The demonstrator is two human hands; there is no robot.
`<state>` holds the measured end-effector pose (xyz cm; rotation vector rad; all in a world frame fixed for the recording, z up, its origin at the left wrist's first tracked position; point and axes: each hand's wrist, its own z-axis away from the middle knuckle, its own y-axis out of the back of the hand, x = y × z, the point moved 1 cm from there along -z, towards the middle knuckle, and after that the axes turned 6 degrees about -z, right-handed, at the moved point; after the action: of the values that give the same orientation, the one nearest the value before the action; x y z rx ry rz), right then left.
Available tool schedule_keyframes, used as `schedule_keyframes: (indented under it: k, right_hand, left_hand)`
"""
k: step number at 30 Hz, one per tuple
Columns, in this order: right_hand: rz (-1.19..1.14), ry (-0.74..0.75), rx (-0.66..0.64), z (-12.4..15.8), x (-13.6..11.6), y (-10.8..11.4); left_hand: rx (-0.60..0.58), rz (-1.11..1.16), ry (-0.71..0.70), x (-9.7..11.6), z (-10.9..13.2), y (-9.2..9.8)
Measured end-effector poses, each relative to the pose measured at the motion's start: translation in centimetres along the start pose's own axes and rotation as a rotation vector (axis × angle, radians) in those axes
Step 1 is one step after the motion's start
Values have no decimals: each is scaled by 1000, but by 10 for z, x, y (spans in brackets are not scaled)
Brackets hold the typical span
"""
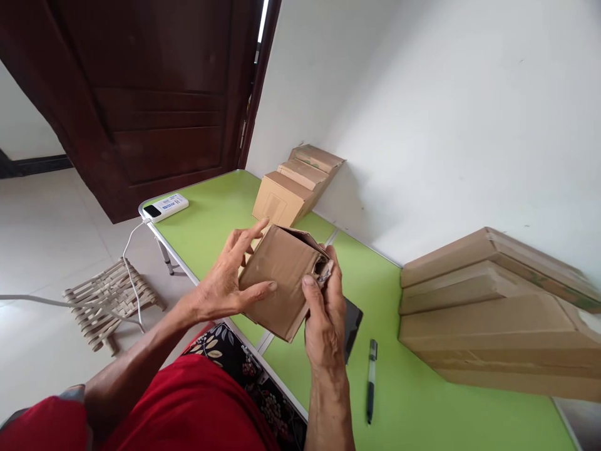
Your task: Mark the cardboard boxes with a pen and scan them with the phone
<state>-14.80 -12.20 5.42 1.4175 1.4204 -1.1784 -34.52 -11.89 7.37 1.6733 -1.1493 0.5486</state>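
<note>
A small brown cardboard box (pixel 280 275) is held tilted above the green table, between both hands. Its edge by my right hand is torn, with a gap along the top side. My left hand (pixel 230 275) grips the left side, thumb on the near face and fingers spread at the far edge. My right hand (pixel 326 313) clasps the right side, its thumb pressed near the torn corner. Partly hidden behind my right wrist lies a flat dark object (pixel 352 329) whose kind I cannot make out. A pen (pixel 372 382) lies to the right of it.
Cardboard boxes (pixel 474 326) are stacked at the right of the green table (pixel 422 407); more boxes (pixel 282 194) stand against the wall at the back. A white device (pixel 166 207) with a cable sits at the left corner. A woven stool (pixel 110 304) stands on the floor.
</note>
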Motion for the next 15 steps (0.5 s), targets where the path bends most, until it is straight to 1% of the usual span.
schedule_keyframes:
  k: [1, 3, 5, 7, 9, 11, 15]
  right_hand:
    - [40, 6, -12, 1, -1, -3]
    - [65, 22, -49, 2, 0, -10]
    - [72, 27, -51, 2, 2, -14]
    - [72, 27, -17, 1, 4, -16]
    - [70, 23, -1, 0, 5, -16]
    - [63, 26, 7, 0, 5, -17]
    - [28, 50, 89, 2, 2, -24]
  left_hand:
    - [-25, -54, -23, 3, -7, 5]
    - [-14, -129, -80, 8, -22, 11]
    - [18, -127, -118, 11, -35, 12]
    - [-7, -68, -101, 11, -43, 10]
    - [-48, -22, -55, 12, -45, 10]
    - [-73, -35, -25, 14, -45, 11]
    - [-76, -41, -34, 20, -44, 13]
